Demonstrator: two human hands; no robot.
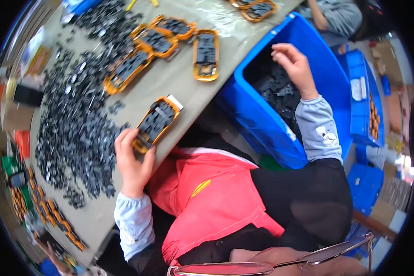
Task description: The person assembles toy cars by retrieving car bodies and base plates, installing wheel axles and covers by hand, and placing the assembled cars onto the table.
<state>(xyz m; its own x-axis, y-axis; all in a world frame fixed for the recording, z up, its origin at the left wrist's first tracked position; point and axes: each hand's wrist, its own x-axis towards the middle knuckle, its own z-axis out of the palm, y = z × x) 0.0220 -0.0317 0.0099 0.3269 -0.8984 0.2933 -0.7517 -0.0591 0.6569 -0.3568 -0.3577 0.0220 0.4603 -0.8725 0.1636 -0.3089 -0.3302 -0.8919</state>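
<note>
My left hand (134, 163) grips the near end of an orange toy car shell (157, 122) between thumb and fingers. The shell lies on its back at the table's edge, its black chassis parts facing up, and a white piece sticks out at its far end. My right hand (295, 69) is raised over a blue bin (246, 99), its fingers loosely bent and apart with nothing visible in them. Dark plastic parts (278, 92) lie inside that bin. Several similar orange shells with black inserts, such as one car shell (206, 55), rest farther along the table.
A wide heap of small black parts (78, 124) covers the left of the table (188, 96). Clear plastic film (230, 20) lies at the far side. Another blue bin (361, 101) with orange pieces stands at right. A person (338, 18) sits beyond the bin.
</note>
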